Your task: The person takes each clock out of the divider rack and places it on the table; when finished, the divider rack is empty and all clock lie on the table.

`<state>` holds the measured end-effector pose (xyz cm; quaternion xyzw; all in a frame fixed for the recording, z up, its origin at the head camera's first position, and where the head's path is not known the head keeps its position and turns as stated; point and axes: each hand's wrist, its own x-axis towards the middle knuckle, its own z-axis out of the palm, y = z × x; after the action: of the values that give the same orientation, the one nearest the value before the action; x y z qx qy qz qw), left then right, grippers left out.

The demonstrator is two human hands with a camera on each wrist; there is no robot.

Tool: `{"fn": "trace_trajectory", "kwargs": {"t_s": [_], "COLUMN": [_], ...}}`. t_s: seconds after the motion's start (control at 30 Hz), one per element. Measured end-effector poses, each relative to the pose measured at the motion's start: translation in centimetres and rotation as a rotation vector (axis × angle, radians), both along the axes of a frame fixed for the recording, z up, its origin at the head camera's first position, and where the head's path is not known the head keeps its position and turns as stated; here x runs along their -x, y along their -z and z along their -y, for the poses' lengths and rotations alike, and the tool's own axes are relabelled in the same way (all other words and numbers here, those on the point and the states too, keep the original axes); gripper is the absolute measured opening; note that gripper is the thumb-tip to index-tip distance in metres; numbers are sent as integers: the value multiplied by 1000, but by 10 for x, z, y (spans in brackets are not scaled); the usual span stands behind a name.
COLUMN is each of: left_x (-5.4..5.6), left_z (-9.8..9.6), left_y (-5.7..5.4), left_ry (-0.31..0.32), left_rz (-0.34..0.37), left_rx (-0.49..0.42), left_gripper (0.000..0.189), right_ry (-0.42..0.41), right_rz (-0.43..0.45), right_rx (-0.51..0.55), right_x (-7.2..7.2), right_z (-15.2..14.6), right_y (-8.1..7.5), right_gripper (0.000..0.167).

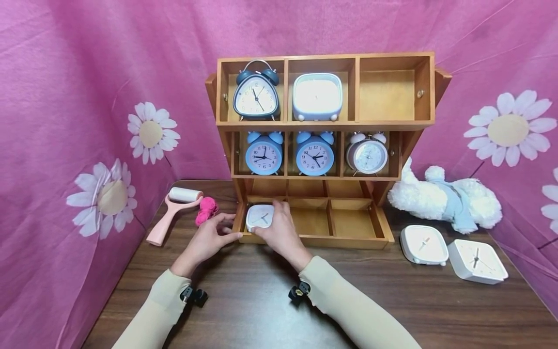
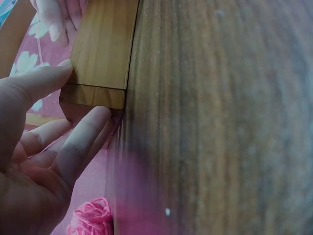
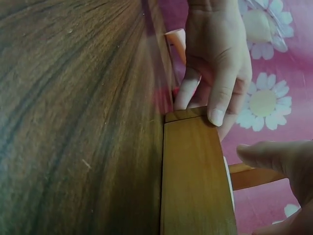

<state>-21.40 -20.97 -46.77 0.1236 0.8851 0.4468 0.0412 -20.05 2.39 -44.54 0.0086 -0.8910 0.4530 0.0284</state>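
Observation:
A wooden display shelf (image 1: 314,242) stands on the table, with a white square alarm clock (image 1: 260,216) in its bottom left compartment. My right hand (image 1: 283,230) holds that clock at its right side, fingers behind and thumb in front. In the right wrist view the thumb shows above the front board, with only a white sliver of the clock visible. My left hand (image 1: 210,238) grips the shelf's lower left front corner. In the left wrist view its thumb rests on the board's upper edge and its fingers (image 2: 93,127) reach the end face.
Several alarm clocks fill upper compartments, including a dark green one (image 1: 256,99). Two white clocks (image 1: 424,245) (image 1: 477,261) lie at right, before a white plush toy (image 1: 444,196). A pink-handled lint roller (image 1: 174,208) and pink yarn (image 1: 207,209) lie at left.

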Motion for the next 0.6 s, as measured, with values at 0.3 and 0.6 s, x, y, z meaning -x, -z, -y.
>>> {"fn": "trace_trajectory", "kwargs": {"t_s": [0.3,0.6], "left_x": [-1,0], "left_z": [0,-1], "left_y": [0,1], "left_ry": [-10,-11], "left_rz": [2,7], "left_rx": [5,2], "left_gripper": [55,55], "right_ry": [-17,3], "right_rz": [-25,-54], "right_rx": [-105,-175], "right_x": [26,43], "right_z": [7,15], "right_y": [34,54], "right_gripper": [115,117]}}
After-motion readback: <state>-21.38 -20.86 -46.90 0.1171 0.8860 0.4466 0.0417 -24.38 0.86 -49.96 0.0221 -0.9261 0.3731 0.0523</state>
